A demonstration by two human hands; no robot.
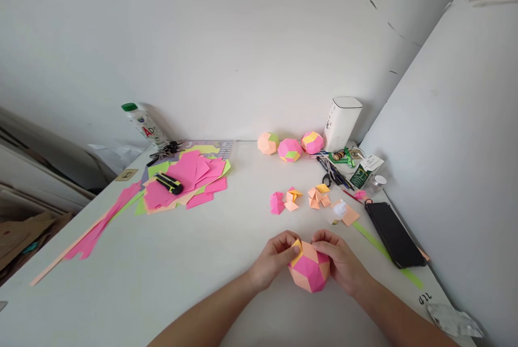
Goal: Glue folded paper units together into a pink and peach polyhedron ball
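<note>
Between my two hands is an origami paper ball [309,269] with pink, peach and yellow faces, near the front of the table. My left hand [277,258] pinches its upper left side, the thumb on a yellow face. At the upper right, my right hand [342,260] grips the ball with thumb and fingers; some fingertips are hidden behind it. Beyond the hands lie small folded pieces: a pink folded paper [277,203], a peach and yellow folded cluster [292,199] and another peach folded cluster [319,196]. A white-capped glue bottle [340,209] stands beside them.
Three finished-looking paper balls [290,150] sit against the wall near a white container [343,123]. At right are scissors [327,177], a small jar [378,184] and a black phone [394,233]. Leftward, a utility knife [169,183] rests on pink paper sheets [198,169] before a white bottle [146,126].
</note>
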